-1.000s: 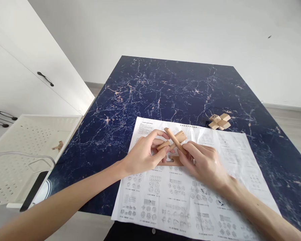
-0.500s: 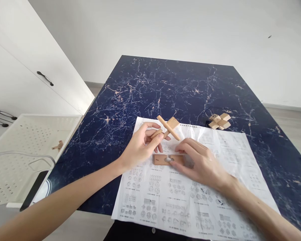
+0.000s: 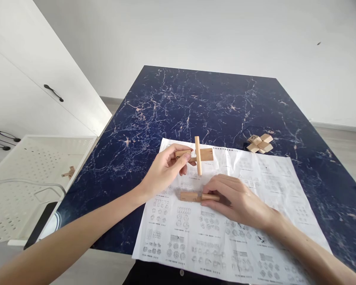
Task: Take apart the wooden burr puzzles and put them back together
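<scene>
Over the upper left part of a white printed sheet (image 3: 284,202), the left hand (image 3: 163,167) pinches a notched wooden piece (image 3: 207,154) between thumb and fingers, its broad far end pointing to the right and its other end partly covered by the fingers. A slim wooden bar (image 3: 198,156) crosses the narrow middle of that piece, so the two make a cross; whether they are locked together or merely touching cannot be told. Nearer the person and to the right, the right hand (image 3: 236,202) is closed, fingers above and thumb below, on the right end of another wooden block (image 3: 189,196), whose left end sticks out toward the left. This block is slightly blurred, and it is unclear whether it rests on the paper or is just above it. Small diagrams and lines of print fill the creased sheet, which lies on a dark blue counter (image 3: 192,107) with white veining and hangs past its near edge. Just beyond the sheet's far edge, toward the right, sits a cluster of interlocked wooden blocks (image 3: 259,143), one marked with a dark character. Left of the counter, a white perforated bin (image 3: 32,158) holds a small wooden cross (image 3: 69,173), near a white cabinet (image 3: 23,47).
</scene>
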Available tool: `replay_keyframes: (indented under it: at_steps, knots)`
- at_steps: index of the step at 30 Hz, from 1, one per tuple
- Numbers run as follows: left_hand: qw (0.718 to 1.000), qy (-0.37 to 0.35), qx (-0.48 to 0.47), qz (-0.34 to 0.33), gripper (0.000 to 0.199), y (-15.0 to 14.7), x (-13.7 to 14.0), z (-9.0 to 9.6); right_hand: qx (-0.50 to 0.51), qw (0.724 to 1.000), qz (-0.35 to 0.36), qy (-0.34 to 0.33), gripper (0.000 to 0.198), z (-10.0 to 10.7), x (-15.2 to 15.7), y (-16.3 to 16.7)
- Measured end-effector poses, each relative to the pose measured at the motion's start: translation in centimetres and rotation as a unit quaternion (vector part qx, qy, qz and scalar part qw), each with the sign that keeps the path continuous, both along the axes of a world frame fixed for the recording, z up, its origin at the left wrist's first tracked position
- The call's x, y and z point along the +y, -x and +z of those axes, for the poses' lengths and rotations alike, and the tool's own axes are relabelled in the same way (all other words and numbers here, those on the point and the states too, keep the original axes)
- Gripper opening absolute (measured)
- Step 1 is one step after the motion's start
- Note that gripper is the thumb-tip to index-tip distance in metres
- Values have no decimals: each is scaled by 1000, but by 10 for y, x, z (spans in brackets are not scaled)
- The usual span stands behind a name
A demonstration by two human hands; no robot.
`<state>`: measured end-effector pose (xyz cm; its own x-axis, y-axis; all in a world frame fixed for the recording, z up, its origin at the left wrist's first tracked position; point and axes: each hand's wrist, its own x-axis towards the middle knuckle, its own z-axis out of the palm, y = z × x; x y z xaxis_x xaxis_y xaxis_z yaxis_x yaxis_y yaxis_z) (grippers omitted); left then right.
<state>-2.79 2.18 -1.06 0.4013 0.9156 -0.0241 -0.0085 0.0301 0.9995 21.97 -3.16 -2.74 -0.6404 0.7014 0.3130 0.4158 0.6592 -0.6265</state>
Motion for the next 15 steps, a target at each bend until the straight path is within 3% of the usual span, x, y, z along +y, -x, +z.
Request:
replay_keyframes:
  at_steps: [3,5,9,11,15]
  knots:
    - [1000,-9,12,-4,26,0,0,1,33,997,-5,65,16,3,-2,-1]
    - [1000,-13,23,-2,27,0,0,0,68,987,-25,147,16,5,-3,-2]
    - [999,-7,40,1,31,-2,-3,-2,199,931,-78,295,20,5,-4,-8]
    - [999,-6,37,-6,31,-2,-5,-3,260,905,-100,321,21,4,-2,-11]
    - [999,-21,22,-31,27,-3,-6,-3,348,873,-148,308,20,3,7,-16]
